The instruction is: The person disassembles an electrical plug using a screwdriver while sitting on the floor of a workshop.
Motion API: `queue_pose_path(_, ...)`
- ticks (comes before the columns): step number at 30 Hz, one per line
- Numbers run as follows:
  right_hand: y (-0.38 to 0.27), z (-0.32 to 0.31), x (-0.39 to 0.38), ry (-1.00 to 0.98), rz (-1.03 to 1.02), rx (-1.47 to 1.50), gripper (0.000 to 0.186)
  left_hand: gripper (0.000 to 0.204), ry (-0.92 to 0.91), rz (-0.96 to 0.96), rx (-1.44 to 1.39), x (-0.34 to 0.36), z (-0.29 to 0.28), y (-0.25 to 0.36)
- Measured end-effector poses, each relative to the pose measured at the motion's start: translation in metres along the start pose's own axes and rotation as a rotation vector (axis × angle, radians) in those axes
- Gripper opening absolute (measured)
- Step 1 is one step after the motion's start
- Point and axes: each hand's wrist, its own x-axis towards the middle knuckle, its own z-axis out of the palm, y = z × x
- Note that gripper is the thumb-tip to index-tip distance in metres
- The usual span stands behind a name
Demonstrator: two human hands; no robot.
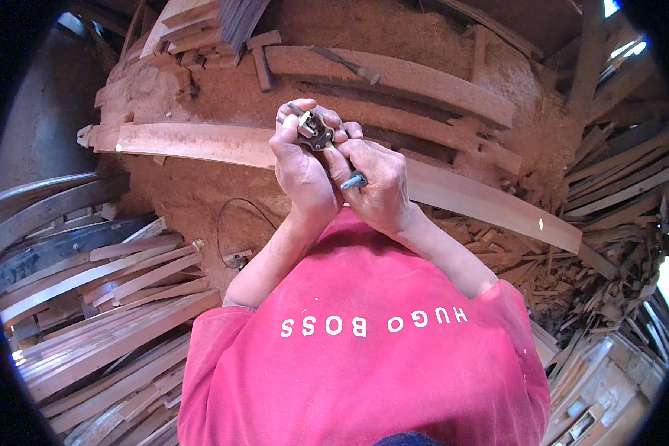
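Note:
Just above my red shirt my two hands are raised close together around a small dark metal fitting with a pale block on it. My left hand cradles it, fingers curled round its left side and top. My right hand is closed on a blue-handled tool, most likely a screwdriver, pointed toward the fitting's lower part; its working end is hidden by fingers. Behind my hands a long pale plank runs across the sawdust-covered work area.
A wooden mallet and a dark tool lie at the back near curved beams. Stacks of planks fill the left, offcuts the right, and more boards the back left. A cable loops left of my arms.

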Motion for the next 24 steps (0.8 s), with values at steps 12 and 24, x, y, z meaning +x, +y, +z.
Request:
queue_pose_path(12,0.002,-0.007,0.006,0.009,0.189,0.100,0.012,0.043,-0.144,-0.047,0.108,-0.001,0.001,0.009)
queue_pose_path(24,-0.011,-0.022,0.009,0.058,0.150,0.168,0.012,0.048,-0.381,0.117,0.339,-0.003,-0.011,0.017)
